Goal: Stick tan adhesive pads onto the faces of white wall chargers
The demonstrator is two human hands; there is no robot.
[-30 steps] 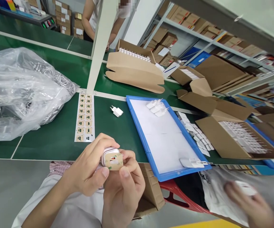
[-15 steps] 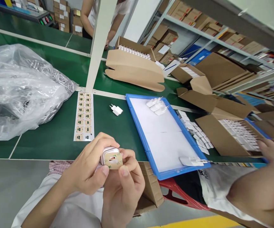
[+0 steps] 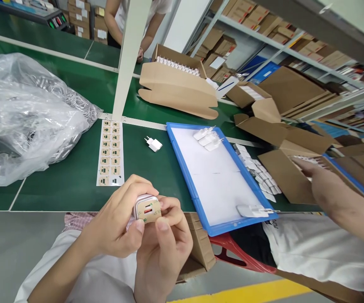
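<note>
Both my hands hold one small white charger just in front of the green table's near edge. My left hand wraps round its body from the left. My right hand pinches its end face, thumb pressed on a tan sticker there. A sheet of tan stickers lies on the table just beyond my hands. A loose white charger lies to the right of the sheet. The blue tray with a white liner holds three chargers at its far end and one charger near its front corner.
A big clear plastic bag fills the left. A white post stands behind the sticker sheet. Open cardboard boxes of chargers sit behind and to the right. A co-worker's arm reaches into the right box. Another person stands at the back.
The co-worker's hand on the right has moved up from the white bag into the cardboard box. My hands hold the charger in the same place, my right thumb pressing the sticker.
</note>
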